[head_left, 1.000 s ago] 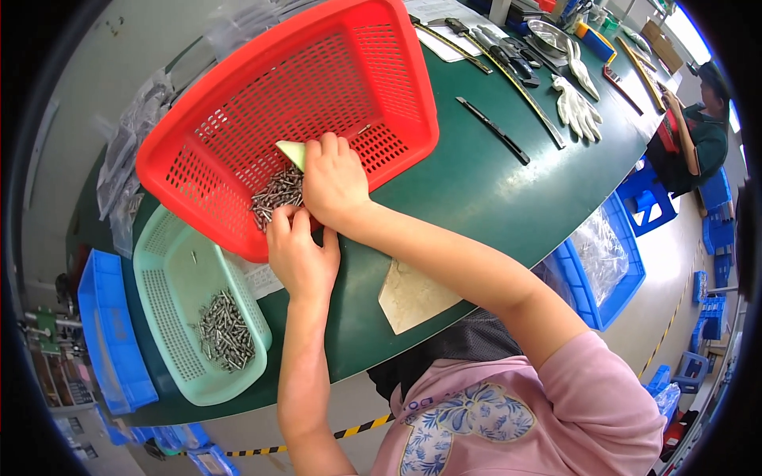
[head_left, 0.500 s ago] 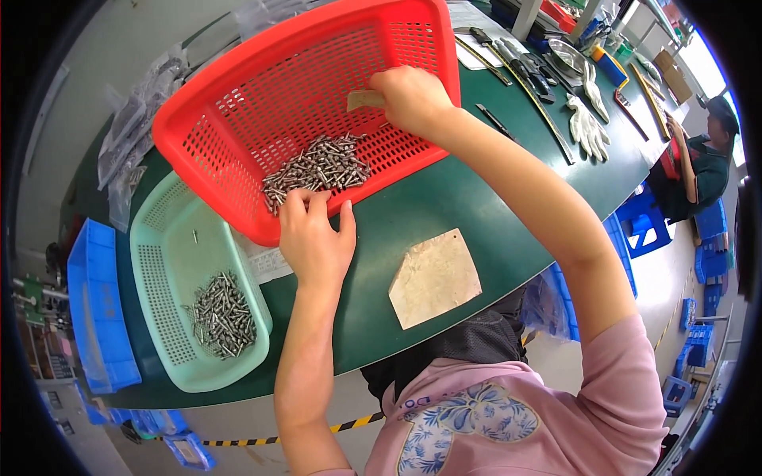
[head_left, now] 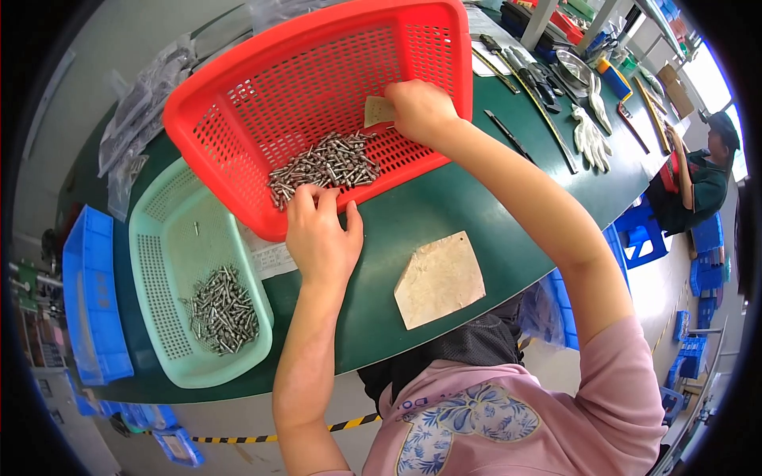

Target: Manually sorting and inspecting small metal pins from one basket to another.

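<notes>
A red plastic basket [head_left: 230,147] tilts over the green table, with a heap of small metal screw-like parts [head_left: 325,165] along its lower side. My left hand [head_left: 321,238] grips the near rim, fingers hooked over it beside the heap. Inside the basket, my right hand [head_left: 422,113] is closed on a small tan card [head_left: 377,111], just right of the parts; its fingertips are partly hidden. A pale green basket [head_left: 147,262] stands left of the red one, with a second heap of metal parts [head_left: 224,311] in it.
A beige angular sheet [head_left: 440,279] lies near the table edge. Printed paper [head_left: 274,259] sits partly under the baskets. A blue bin [head_left: 97,305] is far left. Calipers [head_left: 548,119], a dark pen-like tool [head_left: 509,135] and white gloves [head_left: 590,139] lie right. Another person [head_left: 698,174] is far right.
My right hand has moved slightly down and right in the red basket with the card, which now stands more upright. My left hand keeps its hold on the rim. The view has shifted a little.
</notes>
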A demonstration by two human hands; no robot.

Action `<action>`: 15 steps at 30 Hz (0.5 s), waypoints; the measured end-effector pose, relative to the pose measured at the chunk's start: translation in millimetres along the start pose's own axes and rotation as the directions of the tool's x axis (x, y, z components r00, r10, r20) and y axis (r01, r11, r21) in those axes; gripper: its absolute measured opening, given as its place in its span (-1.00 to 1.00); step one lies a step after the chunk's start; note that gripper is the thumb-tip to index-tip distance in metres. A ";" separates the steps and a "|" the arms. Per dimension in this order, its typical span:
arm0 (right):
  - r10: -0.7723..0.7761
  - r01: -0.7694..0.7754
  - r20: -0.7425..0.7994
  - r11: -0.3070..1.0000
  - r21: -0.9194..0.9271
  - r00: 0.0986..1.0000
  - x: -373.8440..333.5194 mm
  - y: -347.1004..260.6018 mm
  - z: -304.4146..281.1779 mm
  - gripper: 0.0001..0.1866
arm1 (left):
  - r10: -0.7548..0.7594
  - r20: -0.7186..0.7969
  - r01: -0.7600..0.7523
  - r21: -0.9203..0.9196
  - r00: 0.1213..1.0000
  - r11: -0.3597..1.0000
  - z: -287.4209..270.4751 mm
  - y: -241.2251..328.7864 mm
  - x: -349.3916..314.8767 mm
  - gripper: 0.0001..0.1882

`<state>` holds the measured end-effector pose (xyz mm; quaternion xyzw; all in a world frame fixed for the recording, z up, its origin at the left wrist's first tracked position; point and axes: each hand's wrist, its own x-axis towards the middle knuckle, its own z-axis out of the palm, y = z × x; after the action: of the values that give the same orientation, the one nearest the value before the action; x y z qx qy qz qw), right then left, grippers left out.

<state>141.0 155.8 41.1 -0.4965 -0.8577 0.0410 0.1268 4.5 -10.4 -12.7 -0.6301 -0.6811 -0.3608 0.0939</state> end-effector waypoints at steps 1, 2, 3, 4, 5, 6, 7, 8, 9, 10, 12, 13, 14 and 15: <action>0.013 -0.013 0.011 1.000 -0.025 1.000 0.4 0.1 0.3 -0.83 | 0.002 0.002 -0.002 -0.005 1.000 1.000 -0.6 0.1 -0.4 -0.79; 0.026 -0.025 0.022 0.998 -0.049 0.999 0.6 -0.1 0.9 -0.82 | -0.001 0.001 0.001 -0.003 1.000 1.000 -1.2 0.5 -0.4 -0.79; 0.027 -0.026 0.022 0.998 -0.051 0.999 0.3 -0.3 2.7 -0.82 | 0.003 0.003 -0.003 0.000 1.000 1.000 -1.1 0.6 0.6 -0.79; 0.021 -0.020 0.026 1.000 -0.008 0.999 -0.9 -0.9 4.9 -0.82 | 0.007 0.005 -0.007 0.003 1.000 1.000 -1.0 0.8 1.1 -0.79; 0.014 -0.015 0.030 0.999 0.035 0.999 -2.3 -1.3 6.8 -0.82 | 0.008 0.005 -0.008 0.002 1.000 1.000 -0.7 1.1 1.0 -0.79; 0.009 -0.010 0.032 0.999 0.036 0.999 -4.1 -7.1 7.0 -0.82 | 0.006 0.007 -0.006 -0.001 1.000 1.000 -0.5 0.8 0.2 -0.79; -0.007 0.006 0.024 0.999 0.052 1.000 -6.2 -15.1 7.6 -0.82 | 0.004 0.009 -0.004 -0.003 1.000 1.000 -0.3 0.7 -0.5 -0.79; -0.023 0.022 0.015 0.997 0.069 1.000 -6.0 -22.2 8.8 -0.82 | 0.000 0.008 0.000 0.000 1.000 1.000 -0.2 0.8 -0.5 -0.79; -0.040 0.040 0.001 0.996 0.077 0.999 -4.8 -29.3 8.8 -0.82 | -0.005 0.012 0.005 0.005 1.000 1.000 -1.0 0.6 -0.1 -0.79; -0.043 0.042 0.002 0.996 0.080 0.999 -3.4 -33.0 5.6 -0.82 | -0.009 0.016 0.009 0.010 1.000 1.000 -1.7 0.2 0.1 -0.79; -0.012 0.009 0.025 0.996 0.089 1.000 2.1 -36.7 -4.2 -0.84 | -0.009 0.013 0.009 -0.003 1.000 1.000 -1.4 0.4 0.5 -0.79; -0.026 0.029 -0.030 0.995 0.100 0.999 3.9 -32.2 -6.0 -0.87 | -0.007 0.010 0.007 -0.020 1.000 1.000 -1.1 0.9 0.5 -0.79; -0.030 0.032 -0.029 0.995 0.099 0.999 6.3 -28.3 -5.2 -0.87 | -0.010 0.008 0.010 -0.019 1.000 1.000 -1.2 1.0 0.2 -0.79; -0.077 0.087 -0.068 0.984 0.155 0.995 9.2 -23.8 -2.1 -0.86 | -0.011 0.010 0.011 -0.014 1.000 1.000 -1.2 1.3 0.5 -0.79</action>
<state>117.1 151.7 49.4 -0.4502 -0.8672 0.0882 0.1937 5.3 -10.7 -11.0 -0.6288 -0.6824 -0.3630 0.0844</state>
